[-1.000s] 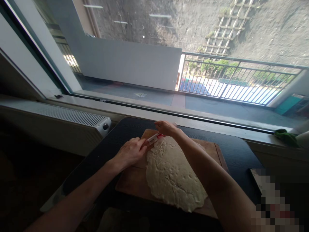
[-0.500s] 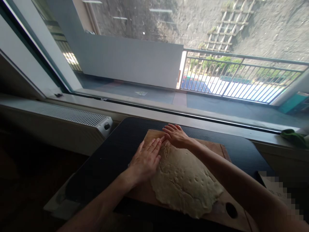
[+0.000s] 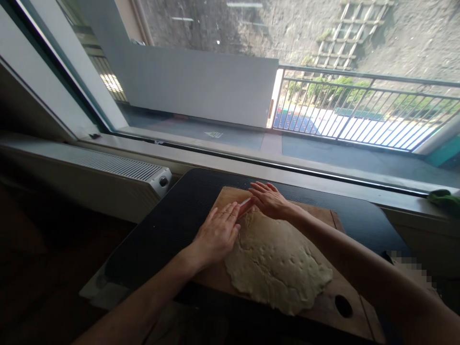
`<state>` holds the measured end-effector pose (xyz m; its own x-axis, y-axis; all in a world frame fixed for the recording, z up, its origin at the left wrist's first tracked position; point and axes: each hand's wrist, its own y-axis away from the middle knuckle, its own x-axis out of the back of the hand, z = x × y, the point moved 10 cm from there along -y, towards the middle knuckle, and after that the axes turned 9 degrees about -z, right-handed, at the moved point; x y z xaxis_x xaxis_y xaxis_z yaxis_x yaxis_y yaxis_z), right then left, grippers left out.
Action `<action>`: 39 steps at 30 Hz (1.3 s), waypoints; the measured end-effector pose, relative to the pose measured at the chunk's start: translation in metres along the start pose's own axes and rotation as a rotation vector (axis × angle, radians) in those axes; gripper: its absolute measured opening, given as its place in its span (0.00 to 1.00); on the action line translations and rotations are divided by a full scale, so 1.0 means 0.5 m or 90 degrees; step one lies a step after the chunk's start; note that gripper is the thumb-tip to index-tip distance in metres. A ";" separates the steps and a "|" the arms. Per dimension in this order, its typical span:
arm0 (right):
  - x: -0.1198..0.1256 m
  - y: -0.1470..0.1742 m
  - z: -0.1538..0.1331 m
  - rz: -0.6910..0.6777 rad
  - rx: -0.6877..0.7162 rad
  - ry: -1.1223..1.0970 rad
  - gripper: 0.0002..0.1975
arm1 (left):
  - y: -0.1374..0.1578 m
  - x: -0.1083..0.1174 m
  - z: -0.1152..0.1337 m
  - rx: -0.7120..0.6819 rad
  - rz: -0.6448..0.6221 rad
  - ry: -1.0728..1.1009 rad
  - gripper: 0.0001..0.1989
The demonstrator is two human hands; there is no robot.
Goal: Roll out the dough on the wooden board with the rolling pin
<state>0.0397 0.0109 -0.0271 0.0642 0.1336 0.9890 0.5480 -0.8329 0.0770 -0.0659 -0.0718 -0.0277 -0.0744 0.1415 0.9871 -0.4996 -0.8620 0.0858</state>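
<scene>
A broad, flattened sheet of dough, dimpled and cracked with a ragged edge, lies on a wooden board. My left hand lies flat over the dough's left edge, fingers stretched out. Farther up, my right hand rests palm down near the far edge, its fingers extended and slightly spread. Between the hands shows a short stretch of a slim pinkish rod, which looks like a rolling pin. Both palms appear to rest on it; its ends are hidden under them.
The board sits on a black table with rounded corners, against a window sill. A white radiator stands to the left. Something green lies on the sill at right. Outside the window runs a railing.
The hands are slightly farther apart, baring more of the pinkish rod between them. My right hand has shifted a little to the right. The view has tilted slightly.
</scene>
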 end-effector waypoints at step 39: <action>0.010 -0.212 -0.151 -0.026 0.004 0.021 0.18 | 0.097 0.005 -0.059 0.159 0.066 0.032 0.24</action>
<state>-0.0811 0.0593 -0.0209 0.0138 0.1500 0.9886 0.5547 -0.8237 0.1172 -0.1161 -0.0989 -0.0248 -0.1595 0.0646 0.9851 -0.2596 -0.9655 0.0213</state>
